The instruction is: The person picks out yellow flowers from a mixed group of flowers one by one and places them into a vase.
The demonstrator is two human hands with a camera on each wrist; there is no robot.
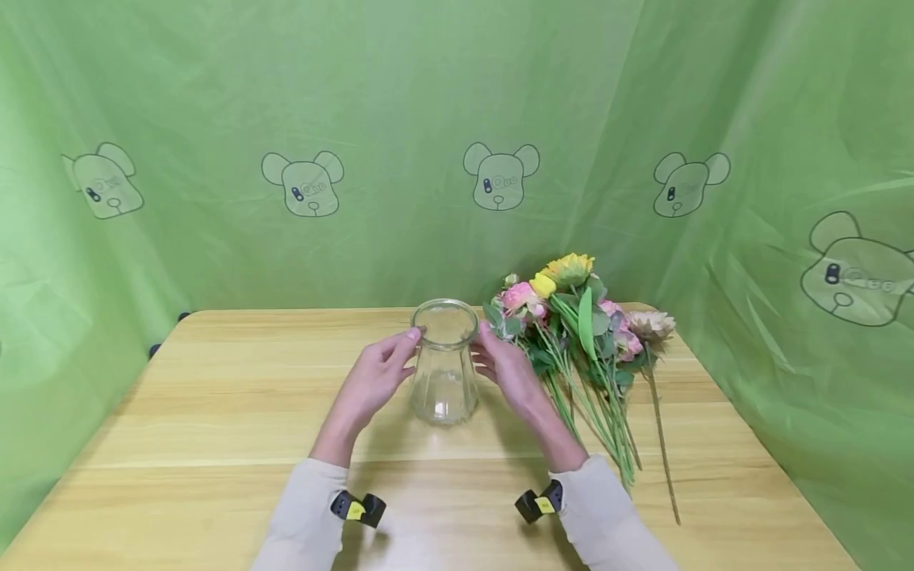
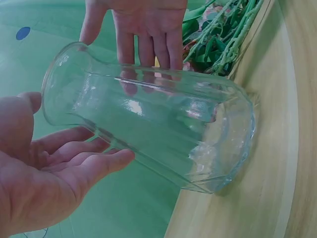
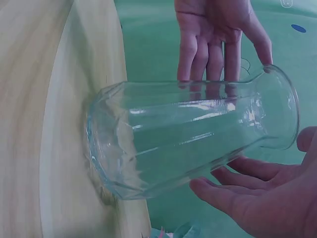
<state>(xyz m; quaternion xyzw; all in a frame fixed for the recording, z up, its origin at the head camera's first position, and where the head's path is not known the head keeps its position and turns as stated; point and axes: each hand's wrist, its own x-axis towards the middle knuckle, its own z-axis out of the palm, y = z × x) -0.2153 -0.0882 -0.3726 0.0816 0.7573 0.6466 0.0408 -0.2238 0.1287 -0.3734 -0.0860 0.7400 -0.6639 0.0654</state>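
A clear glass vase (image 1: 444, 381) with a flared rim and faceted body stands upright on the wooden table, between both hands. My left hand (image 1: 382, 369) is at its left side, thumb by the rim and fingers extended along the neck and upper body. On the opposite side, my right hand (image 1: 510, 373) mirrors it, fingers nearly straight against the glass. The left wrist view shows the right hand (image 2: 148, 29) with its thumb tip at the rim. In the right wrist view, the left hand (image 3: 213, 39) has straight fingers along the vase (image 3: 173, 134). Nothing shows inside the vase.
Right of the vase lies a bunch of artificial flowers, including a yellow bloom (image 1: 569, 271), a pink bloom (image 1: 521, 300) and long green stems (image 1: 607, 420). A pale flower (image 1: 651, 327) lies apart at the right. Green cloth (image 1: 400, 159) surrounds the table (image 1: 214, 412).
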